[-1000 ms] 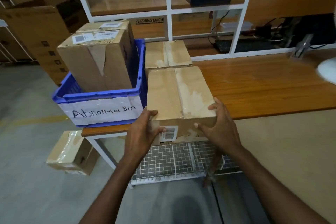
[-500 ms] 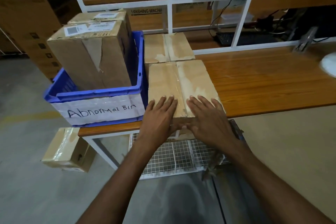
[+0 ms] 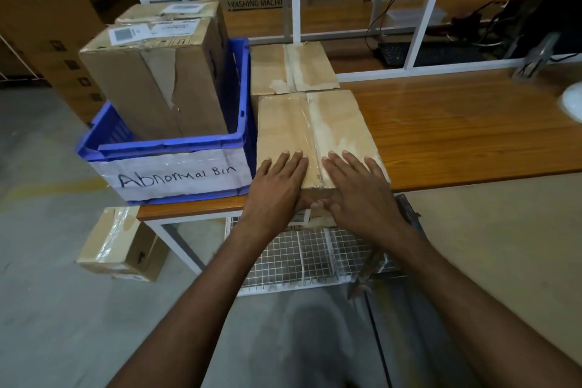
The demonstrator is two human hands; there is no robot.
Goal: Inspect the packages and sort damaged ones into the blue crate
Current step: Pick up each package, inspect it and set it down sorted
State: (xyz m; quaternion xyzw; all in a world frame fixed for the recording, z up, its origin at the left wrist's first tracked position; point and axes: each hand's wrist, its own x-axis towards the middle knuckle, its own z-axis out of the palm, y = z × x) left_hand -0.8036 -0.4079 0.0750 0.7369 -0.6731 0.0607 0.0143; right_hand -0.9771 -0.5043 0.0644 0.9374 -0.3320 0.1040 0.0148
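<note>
Wooden table (image 3: 456, 135), warehouse floor below: we note the taped package (image 3: 315, 123) at its near edge, just right of the blue crate (image 3: 163, 146). Left hand (image 3: 277, 186) and right hand (image 3: 359, 192) rest flat on the package top, fingers straight, slightly spread.

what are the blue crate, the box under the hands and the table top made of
Blue crate: moulded plastic by its look, glossy rim and ribbed walls. Box: brown cardboard, matt, sealed with shiny clear tape. Table top: wood grain with a slight sheen, perhaps laminate.
</note>
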